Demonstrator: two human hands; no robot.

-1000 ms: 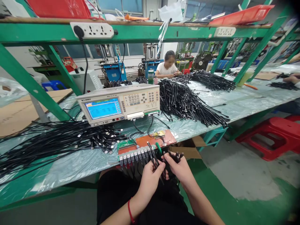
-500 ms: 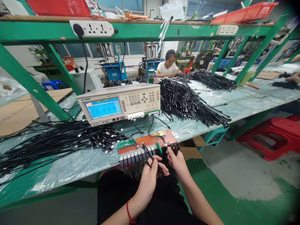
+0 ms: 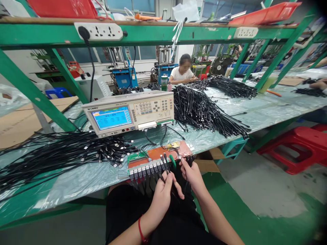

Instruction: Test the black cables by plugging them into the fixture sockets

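Observation:
My left hand (image 3: 165, 190) is closed around a few black USB cables (image 3: 165, 162), their plug ends pointing up over the front of an orange circuit board fixture (image 3: 158, 152). Along the fixture's front edge runs a row of silver sockets (image 3: 145, 170) with several black plugs in them. At the fixture's right end, my right hand (image 3: 191, 173) pinches a black cable close to the edge; its plug is mostly hidden by the fingers. Between the hands stands a green ring (image 3: 172, 161). A tester with a lit blue screen (image 3: 111, 118) sits behind, wired to the fixture.
A pile of black cables (image 3: 63, 149) lies at left, another (image 3: 204, 112) right of the tester. A green shelf frame (image 3: 153, 34) with power strips spans above. Across the bench sits a person (image 3: 182, 73). Red stools (image 3: 293, 149) stand at right.
The cables in my left hand have swung to a more upright angle, and that hand's fingers have shifted. My right hand stays near the fixture's right end. A line of text has appeared on the screen.

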